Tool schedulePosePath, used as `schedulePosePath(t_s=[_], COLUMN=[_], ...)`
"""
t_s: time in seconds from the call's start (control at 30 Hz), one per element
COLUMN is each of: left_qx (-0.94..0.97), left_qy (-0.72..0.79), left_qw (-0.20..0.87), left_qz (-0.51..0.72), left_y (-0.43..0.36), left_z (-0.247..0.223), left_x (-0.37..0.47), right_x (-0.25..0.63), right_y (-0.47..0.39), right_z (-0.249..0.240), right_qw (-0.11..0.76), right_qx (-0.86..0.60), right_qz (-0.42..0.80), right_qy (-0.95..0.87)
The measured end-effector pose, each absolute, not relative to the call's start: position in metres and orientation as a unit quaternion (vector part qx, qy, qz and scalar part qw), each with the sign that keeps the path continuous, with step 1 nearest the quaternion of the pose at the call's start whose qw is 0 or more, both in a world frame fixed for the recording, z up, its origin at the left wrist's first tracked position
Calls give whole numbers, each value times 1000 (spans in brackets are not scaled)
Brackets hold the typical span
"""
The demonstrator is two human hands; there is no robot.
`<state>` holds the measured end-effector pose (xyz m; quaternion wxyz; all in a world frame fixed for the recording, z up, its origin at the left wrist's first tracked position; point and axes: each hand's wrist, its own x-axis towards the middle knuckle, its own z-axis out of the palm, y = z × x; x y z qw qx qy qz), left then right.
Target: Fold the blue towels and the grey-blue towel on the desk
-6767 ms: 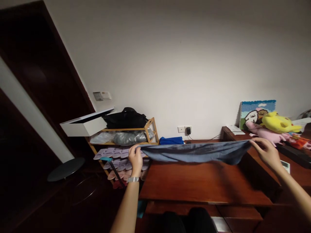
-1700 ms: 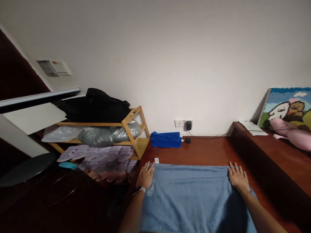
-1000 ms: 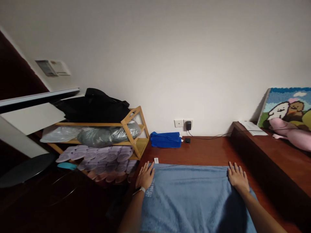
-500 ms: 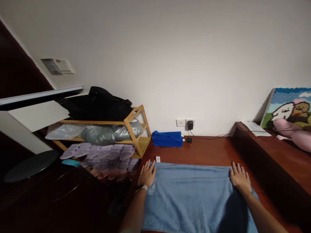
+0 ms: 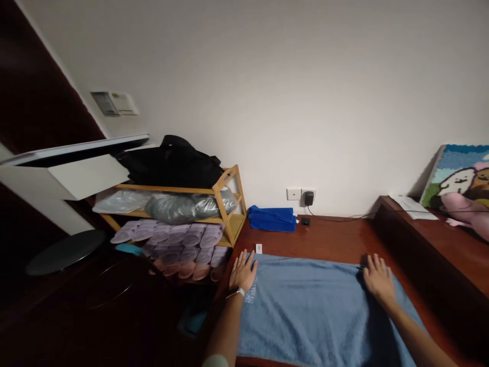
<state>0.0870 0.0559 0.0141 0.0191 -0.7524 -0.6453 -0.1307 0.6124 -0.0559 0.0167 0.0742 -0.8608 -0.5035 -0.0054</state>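
Note:
A light blue towel [image 5: 305,306] lies spread over the reddish-brown wooden surface, with mild wrinkles and pale lettering near its left edge. My left hand [image 5: 243,272], a watch on its wrist, rests open at the towel's far left corner, fingers spread. Near the far right corner is my right hand [image 5: 379,279], also open, palm down over the cloth; a dark shadow shows beside its fingers. Whether this palm presses on the cloth or hovers just over it I cannot tell. A small white tag [image 5: 259,248] sticks out beyond the towel's far edge.
A folded dark blue towel [image 5: 272,219] lies against the wall beside a small black object [image 5: 305,221] and a plugged-in charger [image 5: 309,198]. Left stands a wooden rack [image 5: 225,204] with slippers and a black bag [image 5: 175,165]. A raised ledge [image 5: 405,224] runs along the right.
The view has turned slightly left, so the room appears shifted right. My right hand has moved inward from the towel's right edge, uncovering that corner. My left hand stays at its corner.

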Motion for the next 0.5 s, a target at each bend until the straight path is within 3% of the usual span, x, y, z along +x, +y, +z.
schedulePosePath(t_s=[0.17, 0.3, 0.5], left_qx=[-748, -747, -747], left_qy=[-647, -648, -645], left_qw=[13, 1, 18], left_qz=[-146, -152, -160], left_y=[53, 53, 57], left_z=[14, 10, 5], left_x=[88, 87, 86], right_x=[459, 362, 378], right_y=[-32, -20, -24], right_z=[39, 43, 37], right_qw=[132, 118, 99], right_qx=[-670, -596, -612], right_qz=[44, 122, 130], right_qy=[-730, -785, -773])
